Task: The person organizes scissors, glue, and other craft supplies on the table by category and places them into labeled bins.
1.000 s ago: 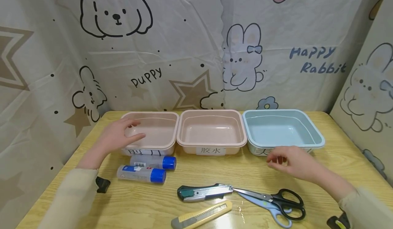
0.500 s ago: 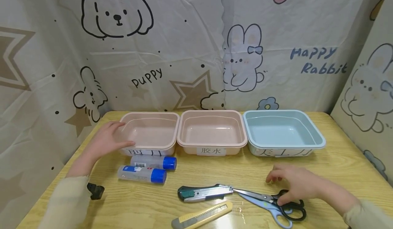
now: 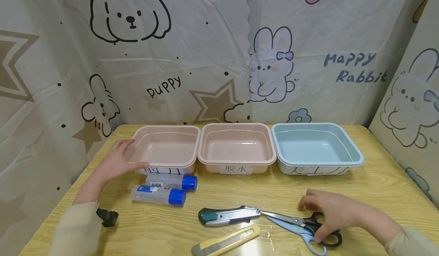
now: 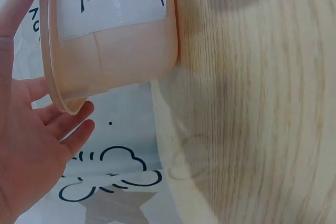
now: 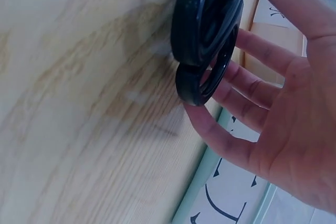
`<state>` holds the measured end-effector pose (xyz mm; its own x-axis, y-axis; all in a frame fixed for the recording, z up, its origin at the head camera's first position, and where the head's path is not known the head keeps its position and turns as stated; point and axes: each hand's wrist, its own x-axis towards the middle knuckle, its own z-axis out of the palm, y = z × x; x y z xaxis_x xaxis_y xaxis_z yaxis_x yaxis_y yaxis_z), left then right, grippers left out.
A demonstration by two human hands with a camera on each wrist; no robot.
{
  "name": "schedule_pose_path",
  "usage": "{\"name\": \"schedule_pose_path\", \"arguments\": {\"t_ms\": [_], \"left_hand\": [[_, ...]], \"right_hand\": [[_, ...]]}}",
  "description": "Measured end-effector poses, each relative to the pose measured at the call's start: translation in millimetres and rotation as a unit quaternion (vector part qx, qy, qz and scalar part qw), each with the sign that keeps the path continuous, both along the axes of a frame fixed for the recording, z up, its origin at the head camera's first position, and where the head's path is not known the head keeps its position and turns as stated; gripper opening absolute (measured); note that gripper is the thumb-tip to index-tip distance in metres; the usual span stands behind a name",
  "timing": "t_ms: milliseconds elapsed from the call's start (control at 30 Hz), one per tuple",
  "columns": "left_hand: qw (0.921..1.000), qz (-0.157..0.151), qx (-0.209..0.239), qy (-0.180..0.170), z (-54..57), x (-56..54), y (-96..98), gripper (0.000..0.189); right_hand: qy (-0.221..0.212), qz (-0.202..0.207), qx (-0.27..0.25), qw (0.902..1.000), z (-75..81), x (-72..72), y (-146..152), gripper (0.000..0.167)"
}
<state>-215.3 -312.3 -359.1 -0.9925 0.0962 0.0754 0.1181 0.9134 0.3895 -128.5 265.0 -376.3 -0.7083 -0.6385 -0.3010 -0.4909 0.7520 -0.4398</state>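
Observation:
My left hand (image 3: 118, 160) is at the left end of the left pink bin (image 3: 171, 159). Its thumb lies along the front rim, while the loosely bent fingers touch the outer corner in the left wrist view. Over the black-handled scissors (image 3: 299, 221) is my right hand (image 3: 339, 212), with thumb and fingers around the black handles (image 5: 186, 35) in the right wrist view. Blue scissors (image 3: 289, 226) lie partly beneath the black pair. A green-and-black utility knife (image 3: 228, 215) touches or nearly touches the scissor tips, and a yellow utility knife (image 3: 226, 241) lies nearer.
Two glue sticks (image 3: 176, 196) with blue caps lie before the left bin. A middle pink bin (image 3: 236, 165) and a blue bin (image 3: 319, 162) continue the row. All three bins bear paper labels with black characters. A printed cloth (image 3: 212, 58) hangs behind the wooden table (image 3: 219, 189).
My right hand has come down from before the blue bin onto the black scissors' handles. From above the left bin, my left hand has moved left to its end.

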Motion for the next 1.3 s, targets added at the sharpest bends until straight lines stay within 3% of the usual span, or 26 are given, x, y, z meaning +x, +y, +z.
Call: {"name": "schedule_pose_path", "arguments": {"t_ms": [333,567,800,900,1133,1300], "left_hand": [[0.9991,-0.004,0.041,-0.012,-4.4,3.3,0.0,0.108],[0.9981,0.011,0.06,-0.011,-6.0,4.8,0.9,0.109],[0.997,0.024,0.072,-0.013,-9.0,6.4,1.5,0.11],[0.996,0.034,0.079,-0.025,-9.6,7.4,2.3,0.112],[0.9928,0.051,0.104,-0.031,-12.8,8.7,1.9,0.113],[0.9881,0.055,0.14,-0.032,-15.5,9.8,2.6,0.112]], "right_hand": [[-0.035,-0.009,0.0,0.9993,1.5,3.2,-3,0.055],[0.023,0.03,-0.024,0.999,-0.4,4.6,-4,0.043],[0.027,0.014,-0.015,0.9994,6.7,-1.6,-8,0.042],[0.052,0.008,-0.016,0.9985,14.4,-5.1,-14,0.041],[0.162,0.01,-0.016,0.9867,32.0,-13.8,-42,0.042],[0.198,0.011,-0.038,0.9794,38.1,-20.1,-65,0.044]]}}
